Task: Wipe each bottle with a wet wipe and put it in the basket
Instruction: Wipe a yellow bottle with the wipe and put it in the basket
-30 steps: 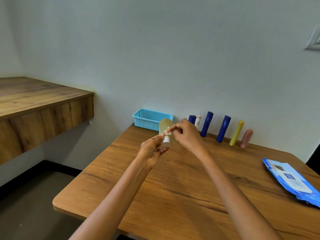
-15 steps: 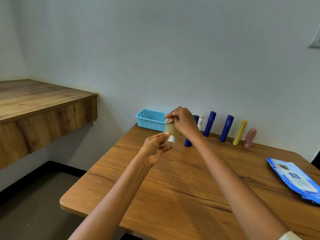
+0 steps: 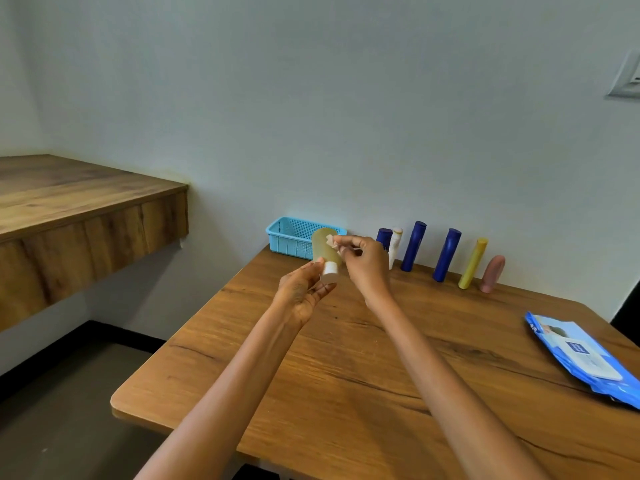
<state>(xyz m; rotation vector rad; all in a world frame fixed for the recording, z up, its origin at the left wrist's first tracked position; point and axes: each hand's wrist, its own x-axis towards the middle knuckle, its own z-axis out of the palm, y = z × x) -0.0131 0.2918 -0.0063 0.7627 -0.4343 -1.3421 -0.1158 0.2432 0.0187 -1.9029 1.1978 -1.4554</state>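
Bottle (image 3: 322, 245) held upright, white cap (image 3: 329, 270) down.

a wooden table (image 3: 363, 368) with rounded corners fills the lower right of the frame, its far edge against the wall. at the far left corner sits a light blue basket (image 3: 292, 237). right of it, along the wall, stand a short blue bottle (image 3: 383, 236), a white bottle (image 3: 394, 245), two tall blue bottles (image 3: 413, 245) (image 3: 446, 254), a yellow bottle (image 3: 473, 263) and a pink bottle (image 3: 492, 273). a blue pack of wipes (image 3: 581, 358) lies flat at the right edge.
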